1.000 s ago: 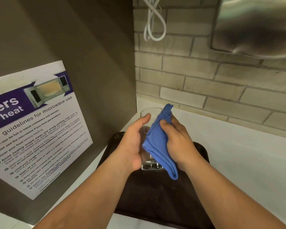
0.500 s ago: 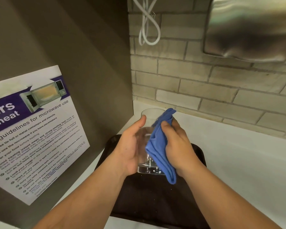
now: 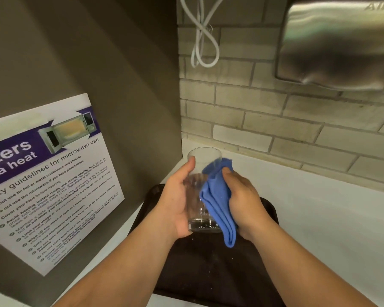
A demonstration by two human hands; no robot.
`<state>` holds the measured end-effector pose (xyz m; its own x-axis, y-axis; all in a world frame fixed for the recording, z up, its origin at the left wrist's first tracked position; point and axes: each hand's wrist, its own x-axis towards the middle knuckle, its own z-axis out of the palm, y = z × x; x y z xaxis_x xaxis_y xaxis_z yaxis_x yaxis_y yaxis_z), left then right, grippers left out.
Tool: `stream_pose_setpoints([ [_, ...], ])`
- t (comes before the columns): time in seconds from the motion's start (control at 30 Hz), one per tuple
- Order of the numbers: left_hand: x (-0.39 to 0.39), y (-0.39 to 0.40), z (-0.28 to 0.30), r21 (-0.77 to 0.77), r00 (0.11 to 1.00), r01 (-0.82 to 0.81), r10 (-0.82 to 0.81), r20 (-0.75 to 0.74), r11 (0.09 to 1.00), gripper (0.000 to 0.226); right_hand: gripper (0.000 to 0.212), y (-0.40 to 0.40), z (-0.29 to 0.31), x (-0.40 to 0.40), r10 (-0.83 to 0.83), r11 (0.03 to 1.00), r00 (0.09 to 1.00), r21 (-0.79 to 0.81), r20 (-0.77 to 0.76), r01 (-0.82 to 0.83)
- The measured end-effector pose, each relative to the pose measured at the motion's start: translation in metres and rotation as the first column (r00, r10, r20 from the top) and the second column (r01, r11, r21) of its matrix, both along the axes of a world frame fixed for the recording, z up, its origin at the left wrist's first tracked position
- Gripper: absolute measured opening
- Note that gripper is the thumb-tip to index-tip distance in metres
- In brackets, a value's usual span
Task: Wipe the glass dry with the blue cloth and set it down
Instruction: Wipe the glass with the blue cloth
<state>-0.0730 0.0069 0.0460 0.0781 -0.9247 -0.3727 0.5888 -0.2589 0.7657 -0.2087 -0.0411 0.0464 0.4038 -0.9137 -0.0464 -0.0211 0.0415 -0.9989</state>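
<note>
A clear drinking glass [image 3: 203, 158] is held upright in the air above a dark tray [image 3: 208, 271]. My left hand [image 3: 175, 202] wraps its left side, thumb near the rim. My right hand [image 3: 244, 200] presses a folded blue cloth [image 3: 217, 202] against the glass's right side. The cloth's top corner reaches just below the rim and its lower end hangs past the glass's thick base. Small droplets show on the lower glass wall.
The tray lies on a white counter [image 3: 330, 229] in a corner. A grey side panel with a microwave safety poster [image 3: 47, 185] stands at the left. Behind is a brick-tile wall [image 3: 264, 120], with a looped white cable [image 3: 203, 41] and a steel dispenser [image 3: 341, 41] above.
The cloth has slid lower on the glass, so more of the rim shows now. Both hands keep their hold above the tray.
</note>
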Motion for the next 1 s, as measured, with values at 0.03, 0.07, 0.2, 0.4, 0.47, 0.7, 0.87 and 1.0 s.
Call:
stream_pose_setpoints([
  [0.03, 0.001, -0.001, 0.000, 0.013, 1.000, -0.017, 0.017, -0.014, 1.000, 0.088, 0.033, 0.005, -0.005, -0.003, 0.036, 0.999, 0.999, -0.013, -0.032, -0.037],
  [0.07, 0.002, -0.003, 0.000, 0.024, 0.999, -0.042, 0.042, -0.005, 0.999, 0.086, 0.031, 0.013, -0.010, -0.005, 0.077, 0.995, 0.993, -0.055, -0.093, -0.082],
  [0.2, 0.007, -0.005, -0.008, -0.004, 0.993, -0.097, 0.097, 0.064, 0.995, 0.069, 0.062, 0.046, -0.022, 0.000, 0.085, 0.921, 0.938, -0.332, -0.337, -0.203],
  [0.4, 0.011, 0.000, -0.005, -0.148, 0.996, 0.071, -0.062, 0.066, 0.986, 0.080, 0.027, 0.012, 0.003, 0.009, -0.025, 0.961, 1.000, -0.275, -0.016, 0.020],
  [0.47, 0.007, -0.002, 0.002, -0.101, 0.983, 0.064, -0.046, 0.175, 0.993, 0.085, 0.022, 0.005, 0.000, 0.010, -0.042, 0.965, 0.998, -0.260, -0.048, 0.028],
  [0.7, -0.005, -0.001, 0.001, -0.042, 0.972, -0.040, 0.048, 0.229, 0.998, 0.068, 0.019, 0.005, -0.004, 0.013, -0.075, 0.939, 0.992, -0.342, -0.103, 0.035],
  [0.87, -0.004, -0.003, 0.000, -0.054, 0.998, 0.031, -0.028, 0.061, 0.998, 0.058, 0.044, 0.008, 0.002, 0.004, 0.108, 0.960, 0.985, -0.242, -0.131, -0.138],
  [1.0, -0.003, -0.001, 0.003, -0.045, 0.998, 0.056, -0.057, -0.012, 0.997, 0.063, 0.053, 0.010, 0.001, 0.000, 0.056, 0.934, 0.981, -0.338, -0.187, -0.118],
])
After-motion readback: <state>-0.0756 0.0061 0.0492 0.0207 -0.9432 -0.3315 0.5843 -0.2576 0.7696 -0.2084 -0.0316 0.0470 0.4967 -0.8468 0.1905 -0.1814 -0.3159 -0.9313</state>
